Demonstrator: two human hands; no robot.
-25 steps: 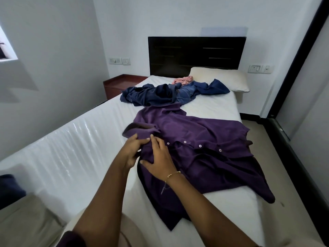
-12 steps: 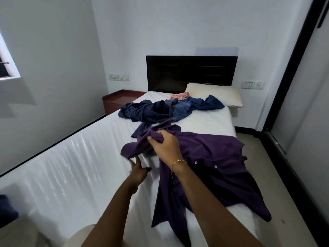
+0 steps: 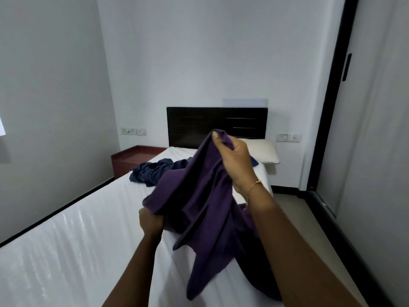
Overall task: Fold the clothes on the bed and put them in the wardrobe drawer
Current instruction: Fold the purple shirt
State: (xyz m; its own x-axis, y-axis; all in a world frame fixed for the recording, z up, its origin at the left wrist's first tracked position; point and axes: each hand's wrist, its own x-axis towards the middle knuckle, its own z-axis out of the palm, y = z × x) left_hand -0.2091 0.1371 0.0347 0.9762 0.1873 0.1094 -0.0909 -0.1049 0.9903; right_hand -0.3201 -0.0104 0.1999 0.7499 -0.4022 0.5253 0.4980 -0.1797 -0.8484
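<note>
A purple shirt (image 3: 205, 209) hangs bunched above the white bed (image 3: 73, 251), its lower folds trailing on the sheet. My right hand (image 3: 234, 160) grips its top edge, raised in front of the headboard. Lower down, my left hand (image 3: 151, 220) grips another edge of the same shirt. A pile of dark blue clothes (image 3: 155, 171) lies crumpled farther up the bed, partly hidden behind the purple shirt.
A cream pillow (image 3: 263, 154) leans at the dark headboard (image 3: 192, 122). A reddish bedside table (image 3: 130, 158) stands left of the bed. A sliding wardrobe door (image 3: 376, 129) with a black frame runs along the right, beside a strip of floor (image 3: 294, 202).
The purple shirt lay spread on the bed; my right hand lifted its edge high and my left hand took hold of it lower down. The view tilted up.
</note>
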